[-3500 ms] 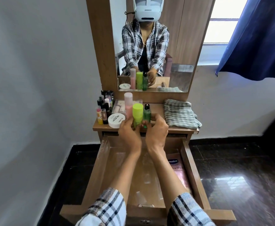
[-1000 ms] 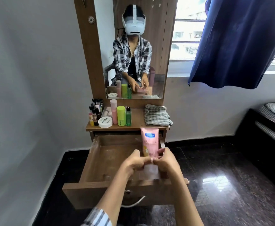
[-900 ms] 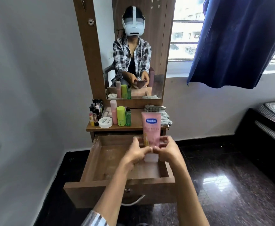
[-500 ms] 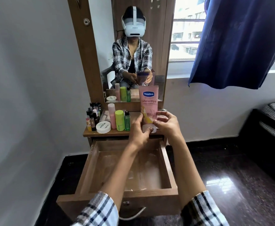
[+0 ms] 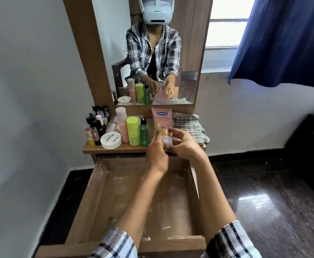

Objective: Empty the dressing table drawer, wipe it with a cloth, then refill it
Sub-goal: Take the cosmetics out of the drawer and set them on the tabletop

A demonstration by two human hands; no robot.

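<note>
— Head view first: how many hands, and on what?
— Two. The left hand (image 5: 157, 148) and right hand (image 5: 183, 144) both have their fingers curled round the lower, capped end of one pink lotion tube (image 5: 161, 121), held upright with the cap down at the front of the worktop (image 5: 115, 150).
— And the drawer (image 5: 143, 198)?
— One, pulled out under the forearms, its dusty wooden floor bare.
— What stands on the worktop?
— Left of the tube, three containers in a row: one tall pink bottle (image 5: 122, 123), one lime-green bottle (image 5: 133, 130), one small green bottle (image 5: 144, 132). In front of them sits one round white jar (image 5: 111, 140). Farther left is a cluster of small dark and coloured bottles (image 5: 95, 125); I cannot count them surely.
— The cloth?
— One folded checked cloth (image 5: 189, 125), just right of the tube, behind the right hand.
— Anything else?
— One mirror (image 5: 188, 53) above, one blue curtain (image 5: 282, 40) at the right.
</note>
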